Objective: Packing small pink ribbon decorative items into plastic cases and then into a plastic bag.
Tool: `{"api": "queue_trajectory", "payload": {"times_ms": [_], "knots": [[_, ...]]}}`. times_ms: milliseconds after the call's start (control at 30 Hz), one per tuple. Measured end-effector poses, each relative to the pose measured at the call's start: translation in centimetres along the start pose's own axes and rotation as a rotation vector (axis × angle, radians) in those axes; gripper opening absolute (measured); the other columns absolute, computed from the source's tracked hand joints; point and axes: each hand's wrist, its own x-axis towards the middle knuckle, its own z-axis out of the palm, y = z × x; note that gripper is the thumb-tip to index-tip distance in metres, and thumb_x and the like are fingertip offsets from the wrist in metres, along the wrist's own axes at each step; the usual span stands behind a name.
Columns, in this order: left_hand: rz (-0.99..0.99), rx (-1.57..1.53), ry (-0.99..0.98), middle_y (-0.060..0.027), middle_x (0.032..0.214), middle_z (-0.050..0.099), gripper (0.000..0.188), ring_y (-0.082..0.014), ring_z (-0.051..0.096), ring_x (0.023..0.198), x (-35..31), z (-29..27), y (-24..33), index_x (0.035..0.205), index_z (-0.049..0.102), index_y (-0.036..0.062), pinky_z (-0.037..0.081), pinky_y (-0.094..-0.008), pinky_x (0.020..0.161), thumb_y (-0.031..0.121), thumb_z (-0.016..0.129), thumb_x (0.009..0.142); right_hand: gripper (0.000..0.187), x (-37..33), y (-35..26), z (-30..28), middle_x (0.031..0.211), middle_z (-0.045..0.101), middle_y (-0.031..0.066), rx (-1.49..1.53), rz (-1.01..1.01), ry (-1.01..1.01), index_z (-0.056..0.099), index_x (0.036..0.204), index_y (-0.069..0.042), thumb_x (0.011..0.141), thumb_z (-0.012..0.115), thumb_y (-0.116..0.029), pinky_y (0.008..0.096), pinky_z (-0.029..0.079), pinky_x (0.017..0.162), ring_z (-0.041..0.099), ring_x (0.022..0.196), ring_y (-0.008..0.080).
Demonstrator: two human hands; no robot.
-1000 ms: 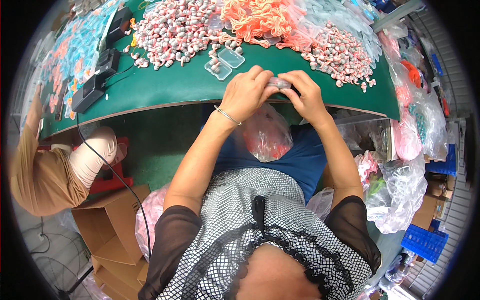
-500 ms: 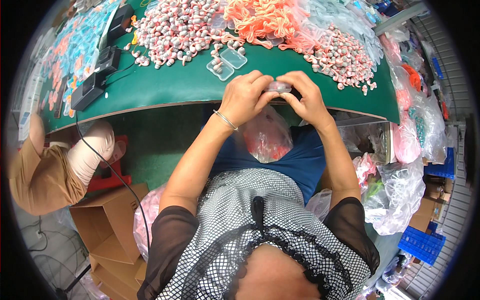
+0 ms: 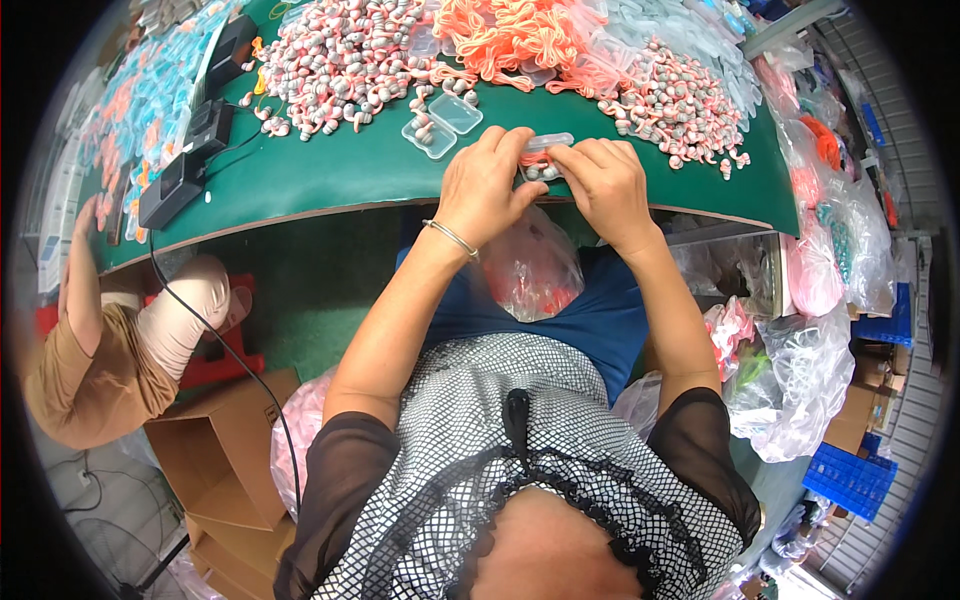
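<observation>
Near the table's front edge, a small clear plastic box [image 3: 541, 172] is held between both hands with its lid open. Grey pieces and something pink-orange lie inside. My left hand [image 3: 488, 188] grips its left side, fingers bent and thumb on the near side. At the right side, my right hand [image 3: 608, 190] has fingers and thumb pinched on the box's edge; its fingertips partly cover the contents. Just beyond my left hand lies a second open clear box [image 3: 437, 146] holding a few striped grey-and-pink pieces that look like earplugs.
Heaps of striped pieces [image 3: 345, 60], orange cords [image 3: 515, 40], smaller pink-grey pieces [image 3: 675, 105] and clear boxes [image 3: 715, 60] cover the far side of the green table [image 3: 300, 175]. Black devices [image 3: 175, 185] with a cable stand left, near another person's arm [image 3: 84, 270]. A plastic bag [image 3: 530, 270] rests on my lap.
The box between my hands, which looked closed before, now shows an open lid and its contents. My right hand's fingers have shifted on it. The other person's arm at left has moved.
</observation>
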Motion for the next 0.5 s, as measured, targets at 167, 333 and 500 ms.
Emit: {"api": "queue_trajectory", "payload": {"times_ms": [167,333,500], "knots": [[-0.01,-0.003,-0.011,-0.0128,0.095,0.06,0.059,-0.0323,0.062,0.085,0.15,0.21,-0.03,0.123,0.057,0.0049,0.051,-0.0416,0.072,0.018,0.083,0.071,0.016,0.56,-0.1,0.16,0.079,0.059,0.0026,-0.081,-0.014,-0.057,0.069,0.096,-0.012,0.081,0.066,-0.011,0.0364,0.043,0.07,0.06,0.074,0.0218],[-0.012,0.003,0.012,-0.0131,0.096,0.06,0.059,-0.0327,0.062,0.086,-0.01,0.13,-0.02,0.123,0.057,0.0048,0.051,-0.0416,0.073,0.018,0.083,0.071,0.016,0.83,-0.14,-0.26,0.08,0.059,0.0029,-0.064,-0.037,-0.106,0.069,0.096,-0.012,0.08,0.066,-0.011,0.0376,0.043,0.07,0.06,0.077,0.0224],[-0.019,-0.026,0.003,-0.0137,0.098,0.059,0.06,-0.0343,0.062,0.087,0.01,0.27,-0.09,0.122,0.056,0.0048,0.051,-0.0431,0.073,0.017,0.083,0.07,0.018,0.84,-0.86,-0.37,0.082,0.061,0.0041,-0.023,-0.008,-0.074,0.069,0.099,-0.012,0.081,0.066,-0.01,0.0384,0.043,0.071,0.06,0.077,0.0238]]}}
